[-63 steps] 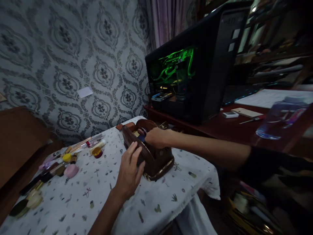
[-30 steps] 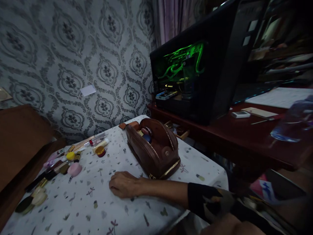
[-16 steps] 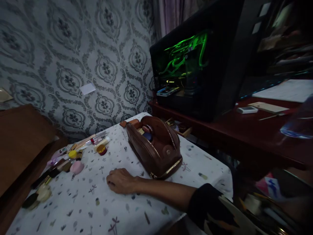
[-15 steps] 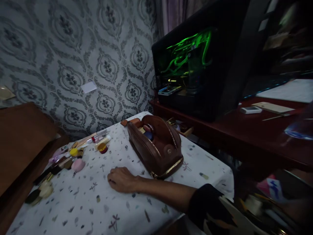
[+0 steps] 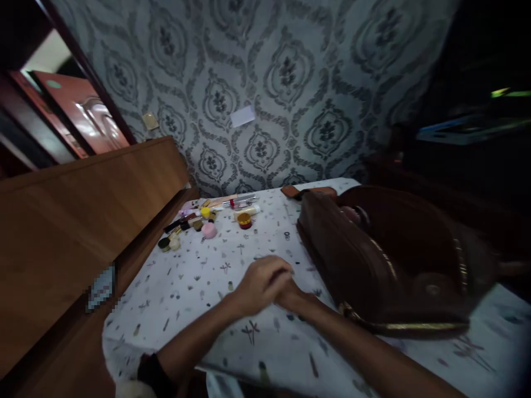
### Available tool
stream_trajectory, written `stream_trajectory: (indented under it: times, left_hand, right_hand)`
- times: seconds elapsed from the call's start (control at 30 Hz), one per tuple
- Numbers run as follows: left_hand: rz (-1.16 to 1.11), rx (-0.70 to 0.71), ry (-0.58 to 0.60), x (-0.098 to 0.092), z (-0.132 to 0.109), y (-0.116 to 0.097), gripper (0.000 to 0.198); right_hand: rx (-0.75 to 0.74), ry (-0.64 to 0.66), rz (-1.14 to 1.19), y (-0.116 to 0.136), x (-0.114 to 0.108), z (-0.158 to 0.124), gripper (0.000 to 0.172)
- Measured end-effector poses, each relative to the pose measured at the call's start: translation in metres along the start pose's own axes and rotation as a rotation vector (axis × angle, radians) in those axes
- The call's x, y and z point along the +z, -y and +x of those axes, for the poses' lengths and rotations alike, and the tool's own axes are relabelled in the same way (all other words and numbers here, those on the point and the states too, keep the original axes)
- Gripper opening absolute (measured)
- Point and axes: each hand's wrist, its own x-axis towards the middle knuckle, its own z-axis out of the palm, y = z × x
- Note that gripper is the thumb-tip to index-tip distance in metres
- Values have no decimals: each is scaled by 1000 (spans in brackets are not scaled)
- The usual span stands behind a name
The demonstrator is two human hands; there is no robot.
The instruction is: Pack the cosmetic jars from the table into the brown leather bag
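Observation:
In front of me, over the patterned white cloth (image 5: 186, 287), my hands are clasped together. My left hand (image 5: 260, 281) is closed over my right hand (image 5: 286, 293), whose fingers are mostly hidden beneath it. To their right stands a brown handbag (image 5: 344, 254), unzipped, with its dark inside showing and a rounded item (image 5: 352, 214) near its far end. Past my hands lies a group of small cosmetics, among them a red jar with a gold lid (image 5: 244, 220), a pink round item (image 5: 209, 230), a pale tube (image 5: 248, 212) and a yellow cap (image 5: 205, 212).
A wooden board (image 5: 95, 204) runs along the left side of the cloth. Behind is a wallpapered wall (image 5: 286, 83) with a white card (image 5: 243, 116) on it. An orange-brown leather piece (image 5: 290, 191) lies beyond the bag. A dark computer case (image 5: 468, 160) stands at right.
My view has swung left and moved nearer to the bag. My left hand has come into view and closed over my right hand, which earlier rested alone on the cloth.

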Motion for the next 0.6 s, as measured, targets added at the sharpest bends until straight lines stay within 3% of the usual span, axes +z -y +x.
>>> stream_trajectory:
  times: [0.1, 0.27, 0.37, 0.47, 0.6]
  left_hand:
    - [333, -136, -65, -20, -2, 51, 17]
    - [549, -343, -191, -51, 1, 122, 21]
    - [659, -486, -275, -64, 2, 160, 34]
    - [713, -601, -317, -70, -3, 191, 47]
    - [720, -656, -313, -66, -16, 214, 52]
  right_hand:
    - [-39, 106, -29, 1, -5, 6, 19]
    - [-72, 177, -70, 6, -15, 10, 22]
    - [-61, 185, -76, 7, -16, 9, 24]
    - [-65, 174, -59, 6, -15, 9, 24]
    - [-73, 154, -50, 3, -13, 9, 26]
